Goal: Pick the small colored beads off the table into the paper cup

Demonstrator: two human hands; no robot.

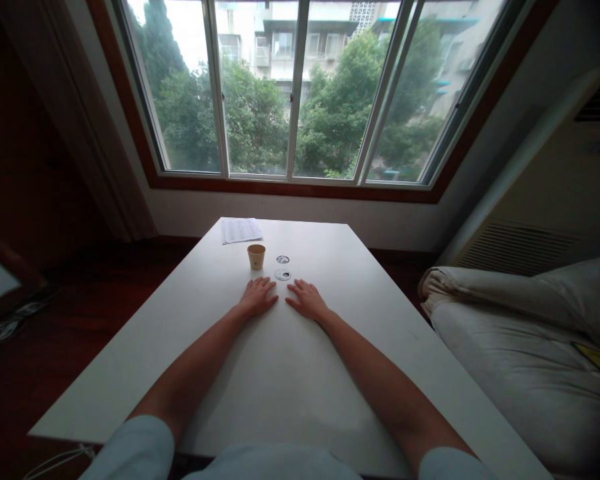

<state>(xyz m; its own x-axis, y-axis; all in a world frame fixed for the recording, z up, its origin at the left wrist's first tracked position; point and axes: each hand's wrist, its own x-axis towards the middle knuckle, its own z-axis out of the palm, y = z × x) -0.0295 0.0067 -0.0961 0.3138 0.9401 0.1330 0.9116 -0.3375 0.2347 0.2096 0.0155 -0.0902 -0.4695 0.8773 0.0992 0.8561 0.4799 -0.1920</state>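
My left hand lies flat on the white table, palm down, fingers spread. Beside it, mirrored, my right hand also rests palm down with the fingers apart. Neither hand holds anything. Just beyond my left hand stands a brown paper cup, upright. Ahead of the gap between my hands lies a small round flat piece, pale with a dark mark. Behind that is a second round piece with a dark pattern; what the two pieces are I cannot make out.
Printed paper sheets lie at the table's far left corner. A couch with a pale cover stands along the right. Past the far edge is a wall with a wide window. White cables hang at the near left corner.
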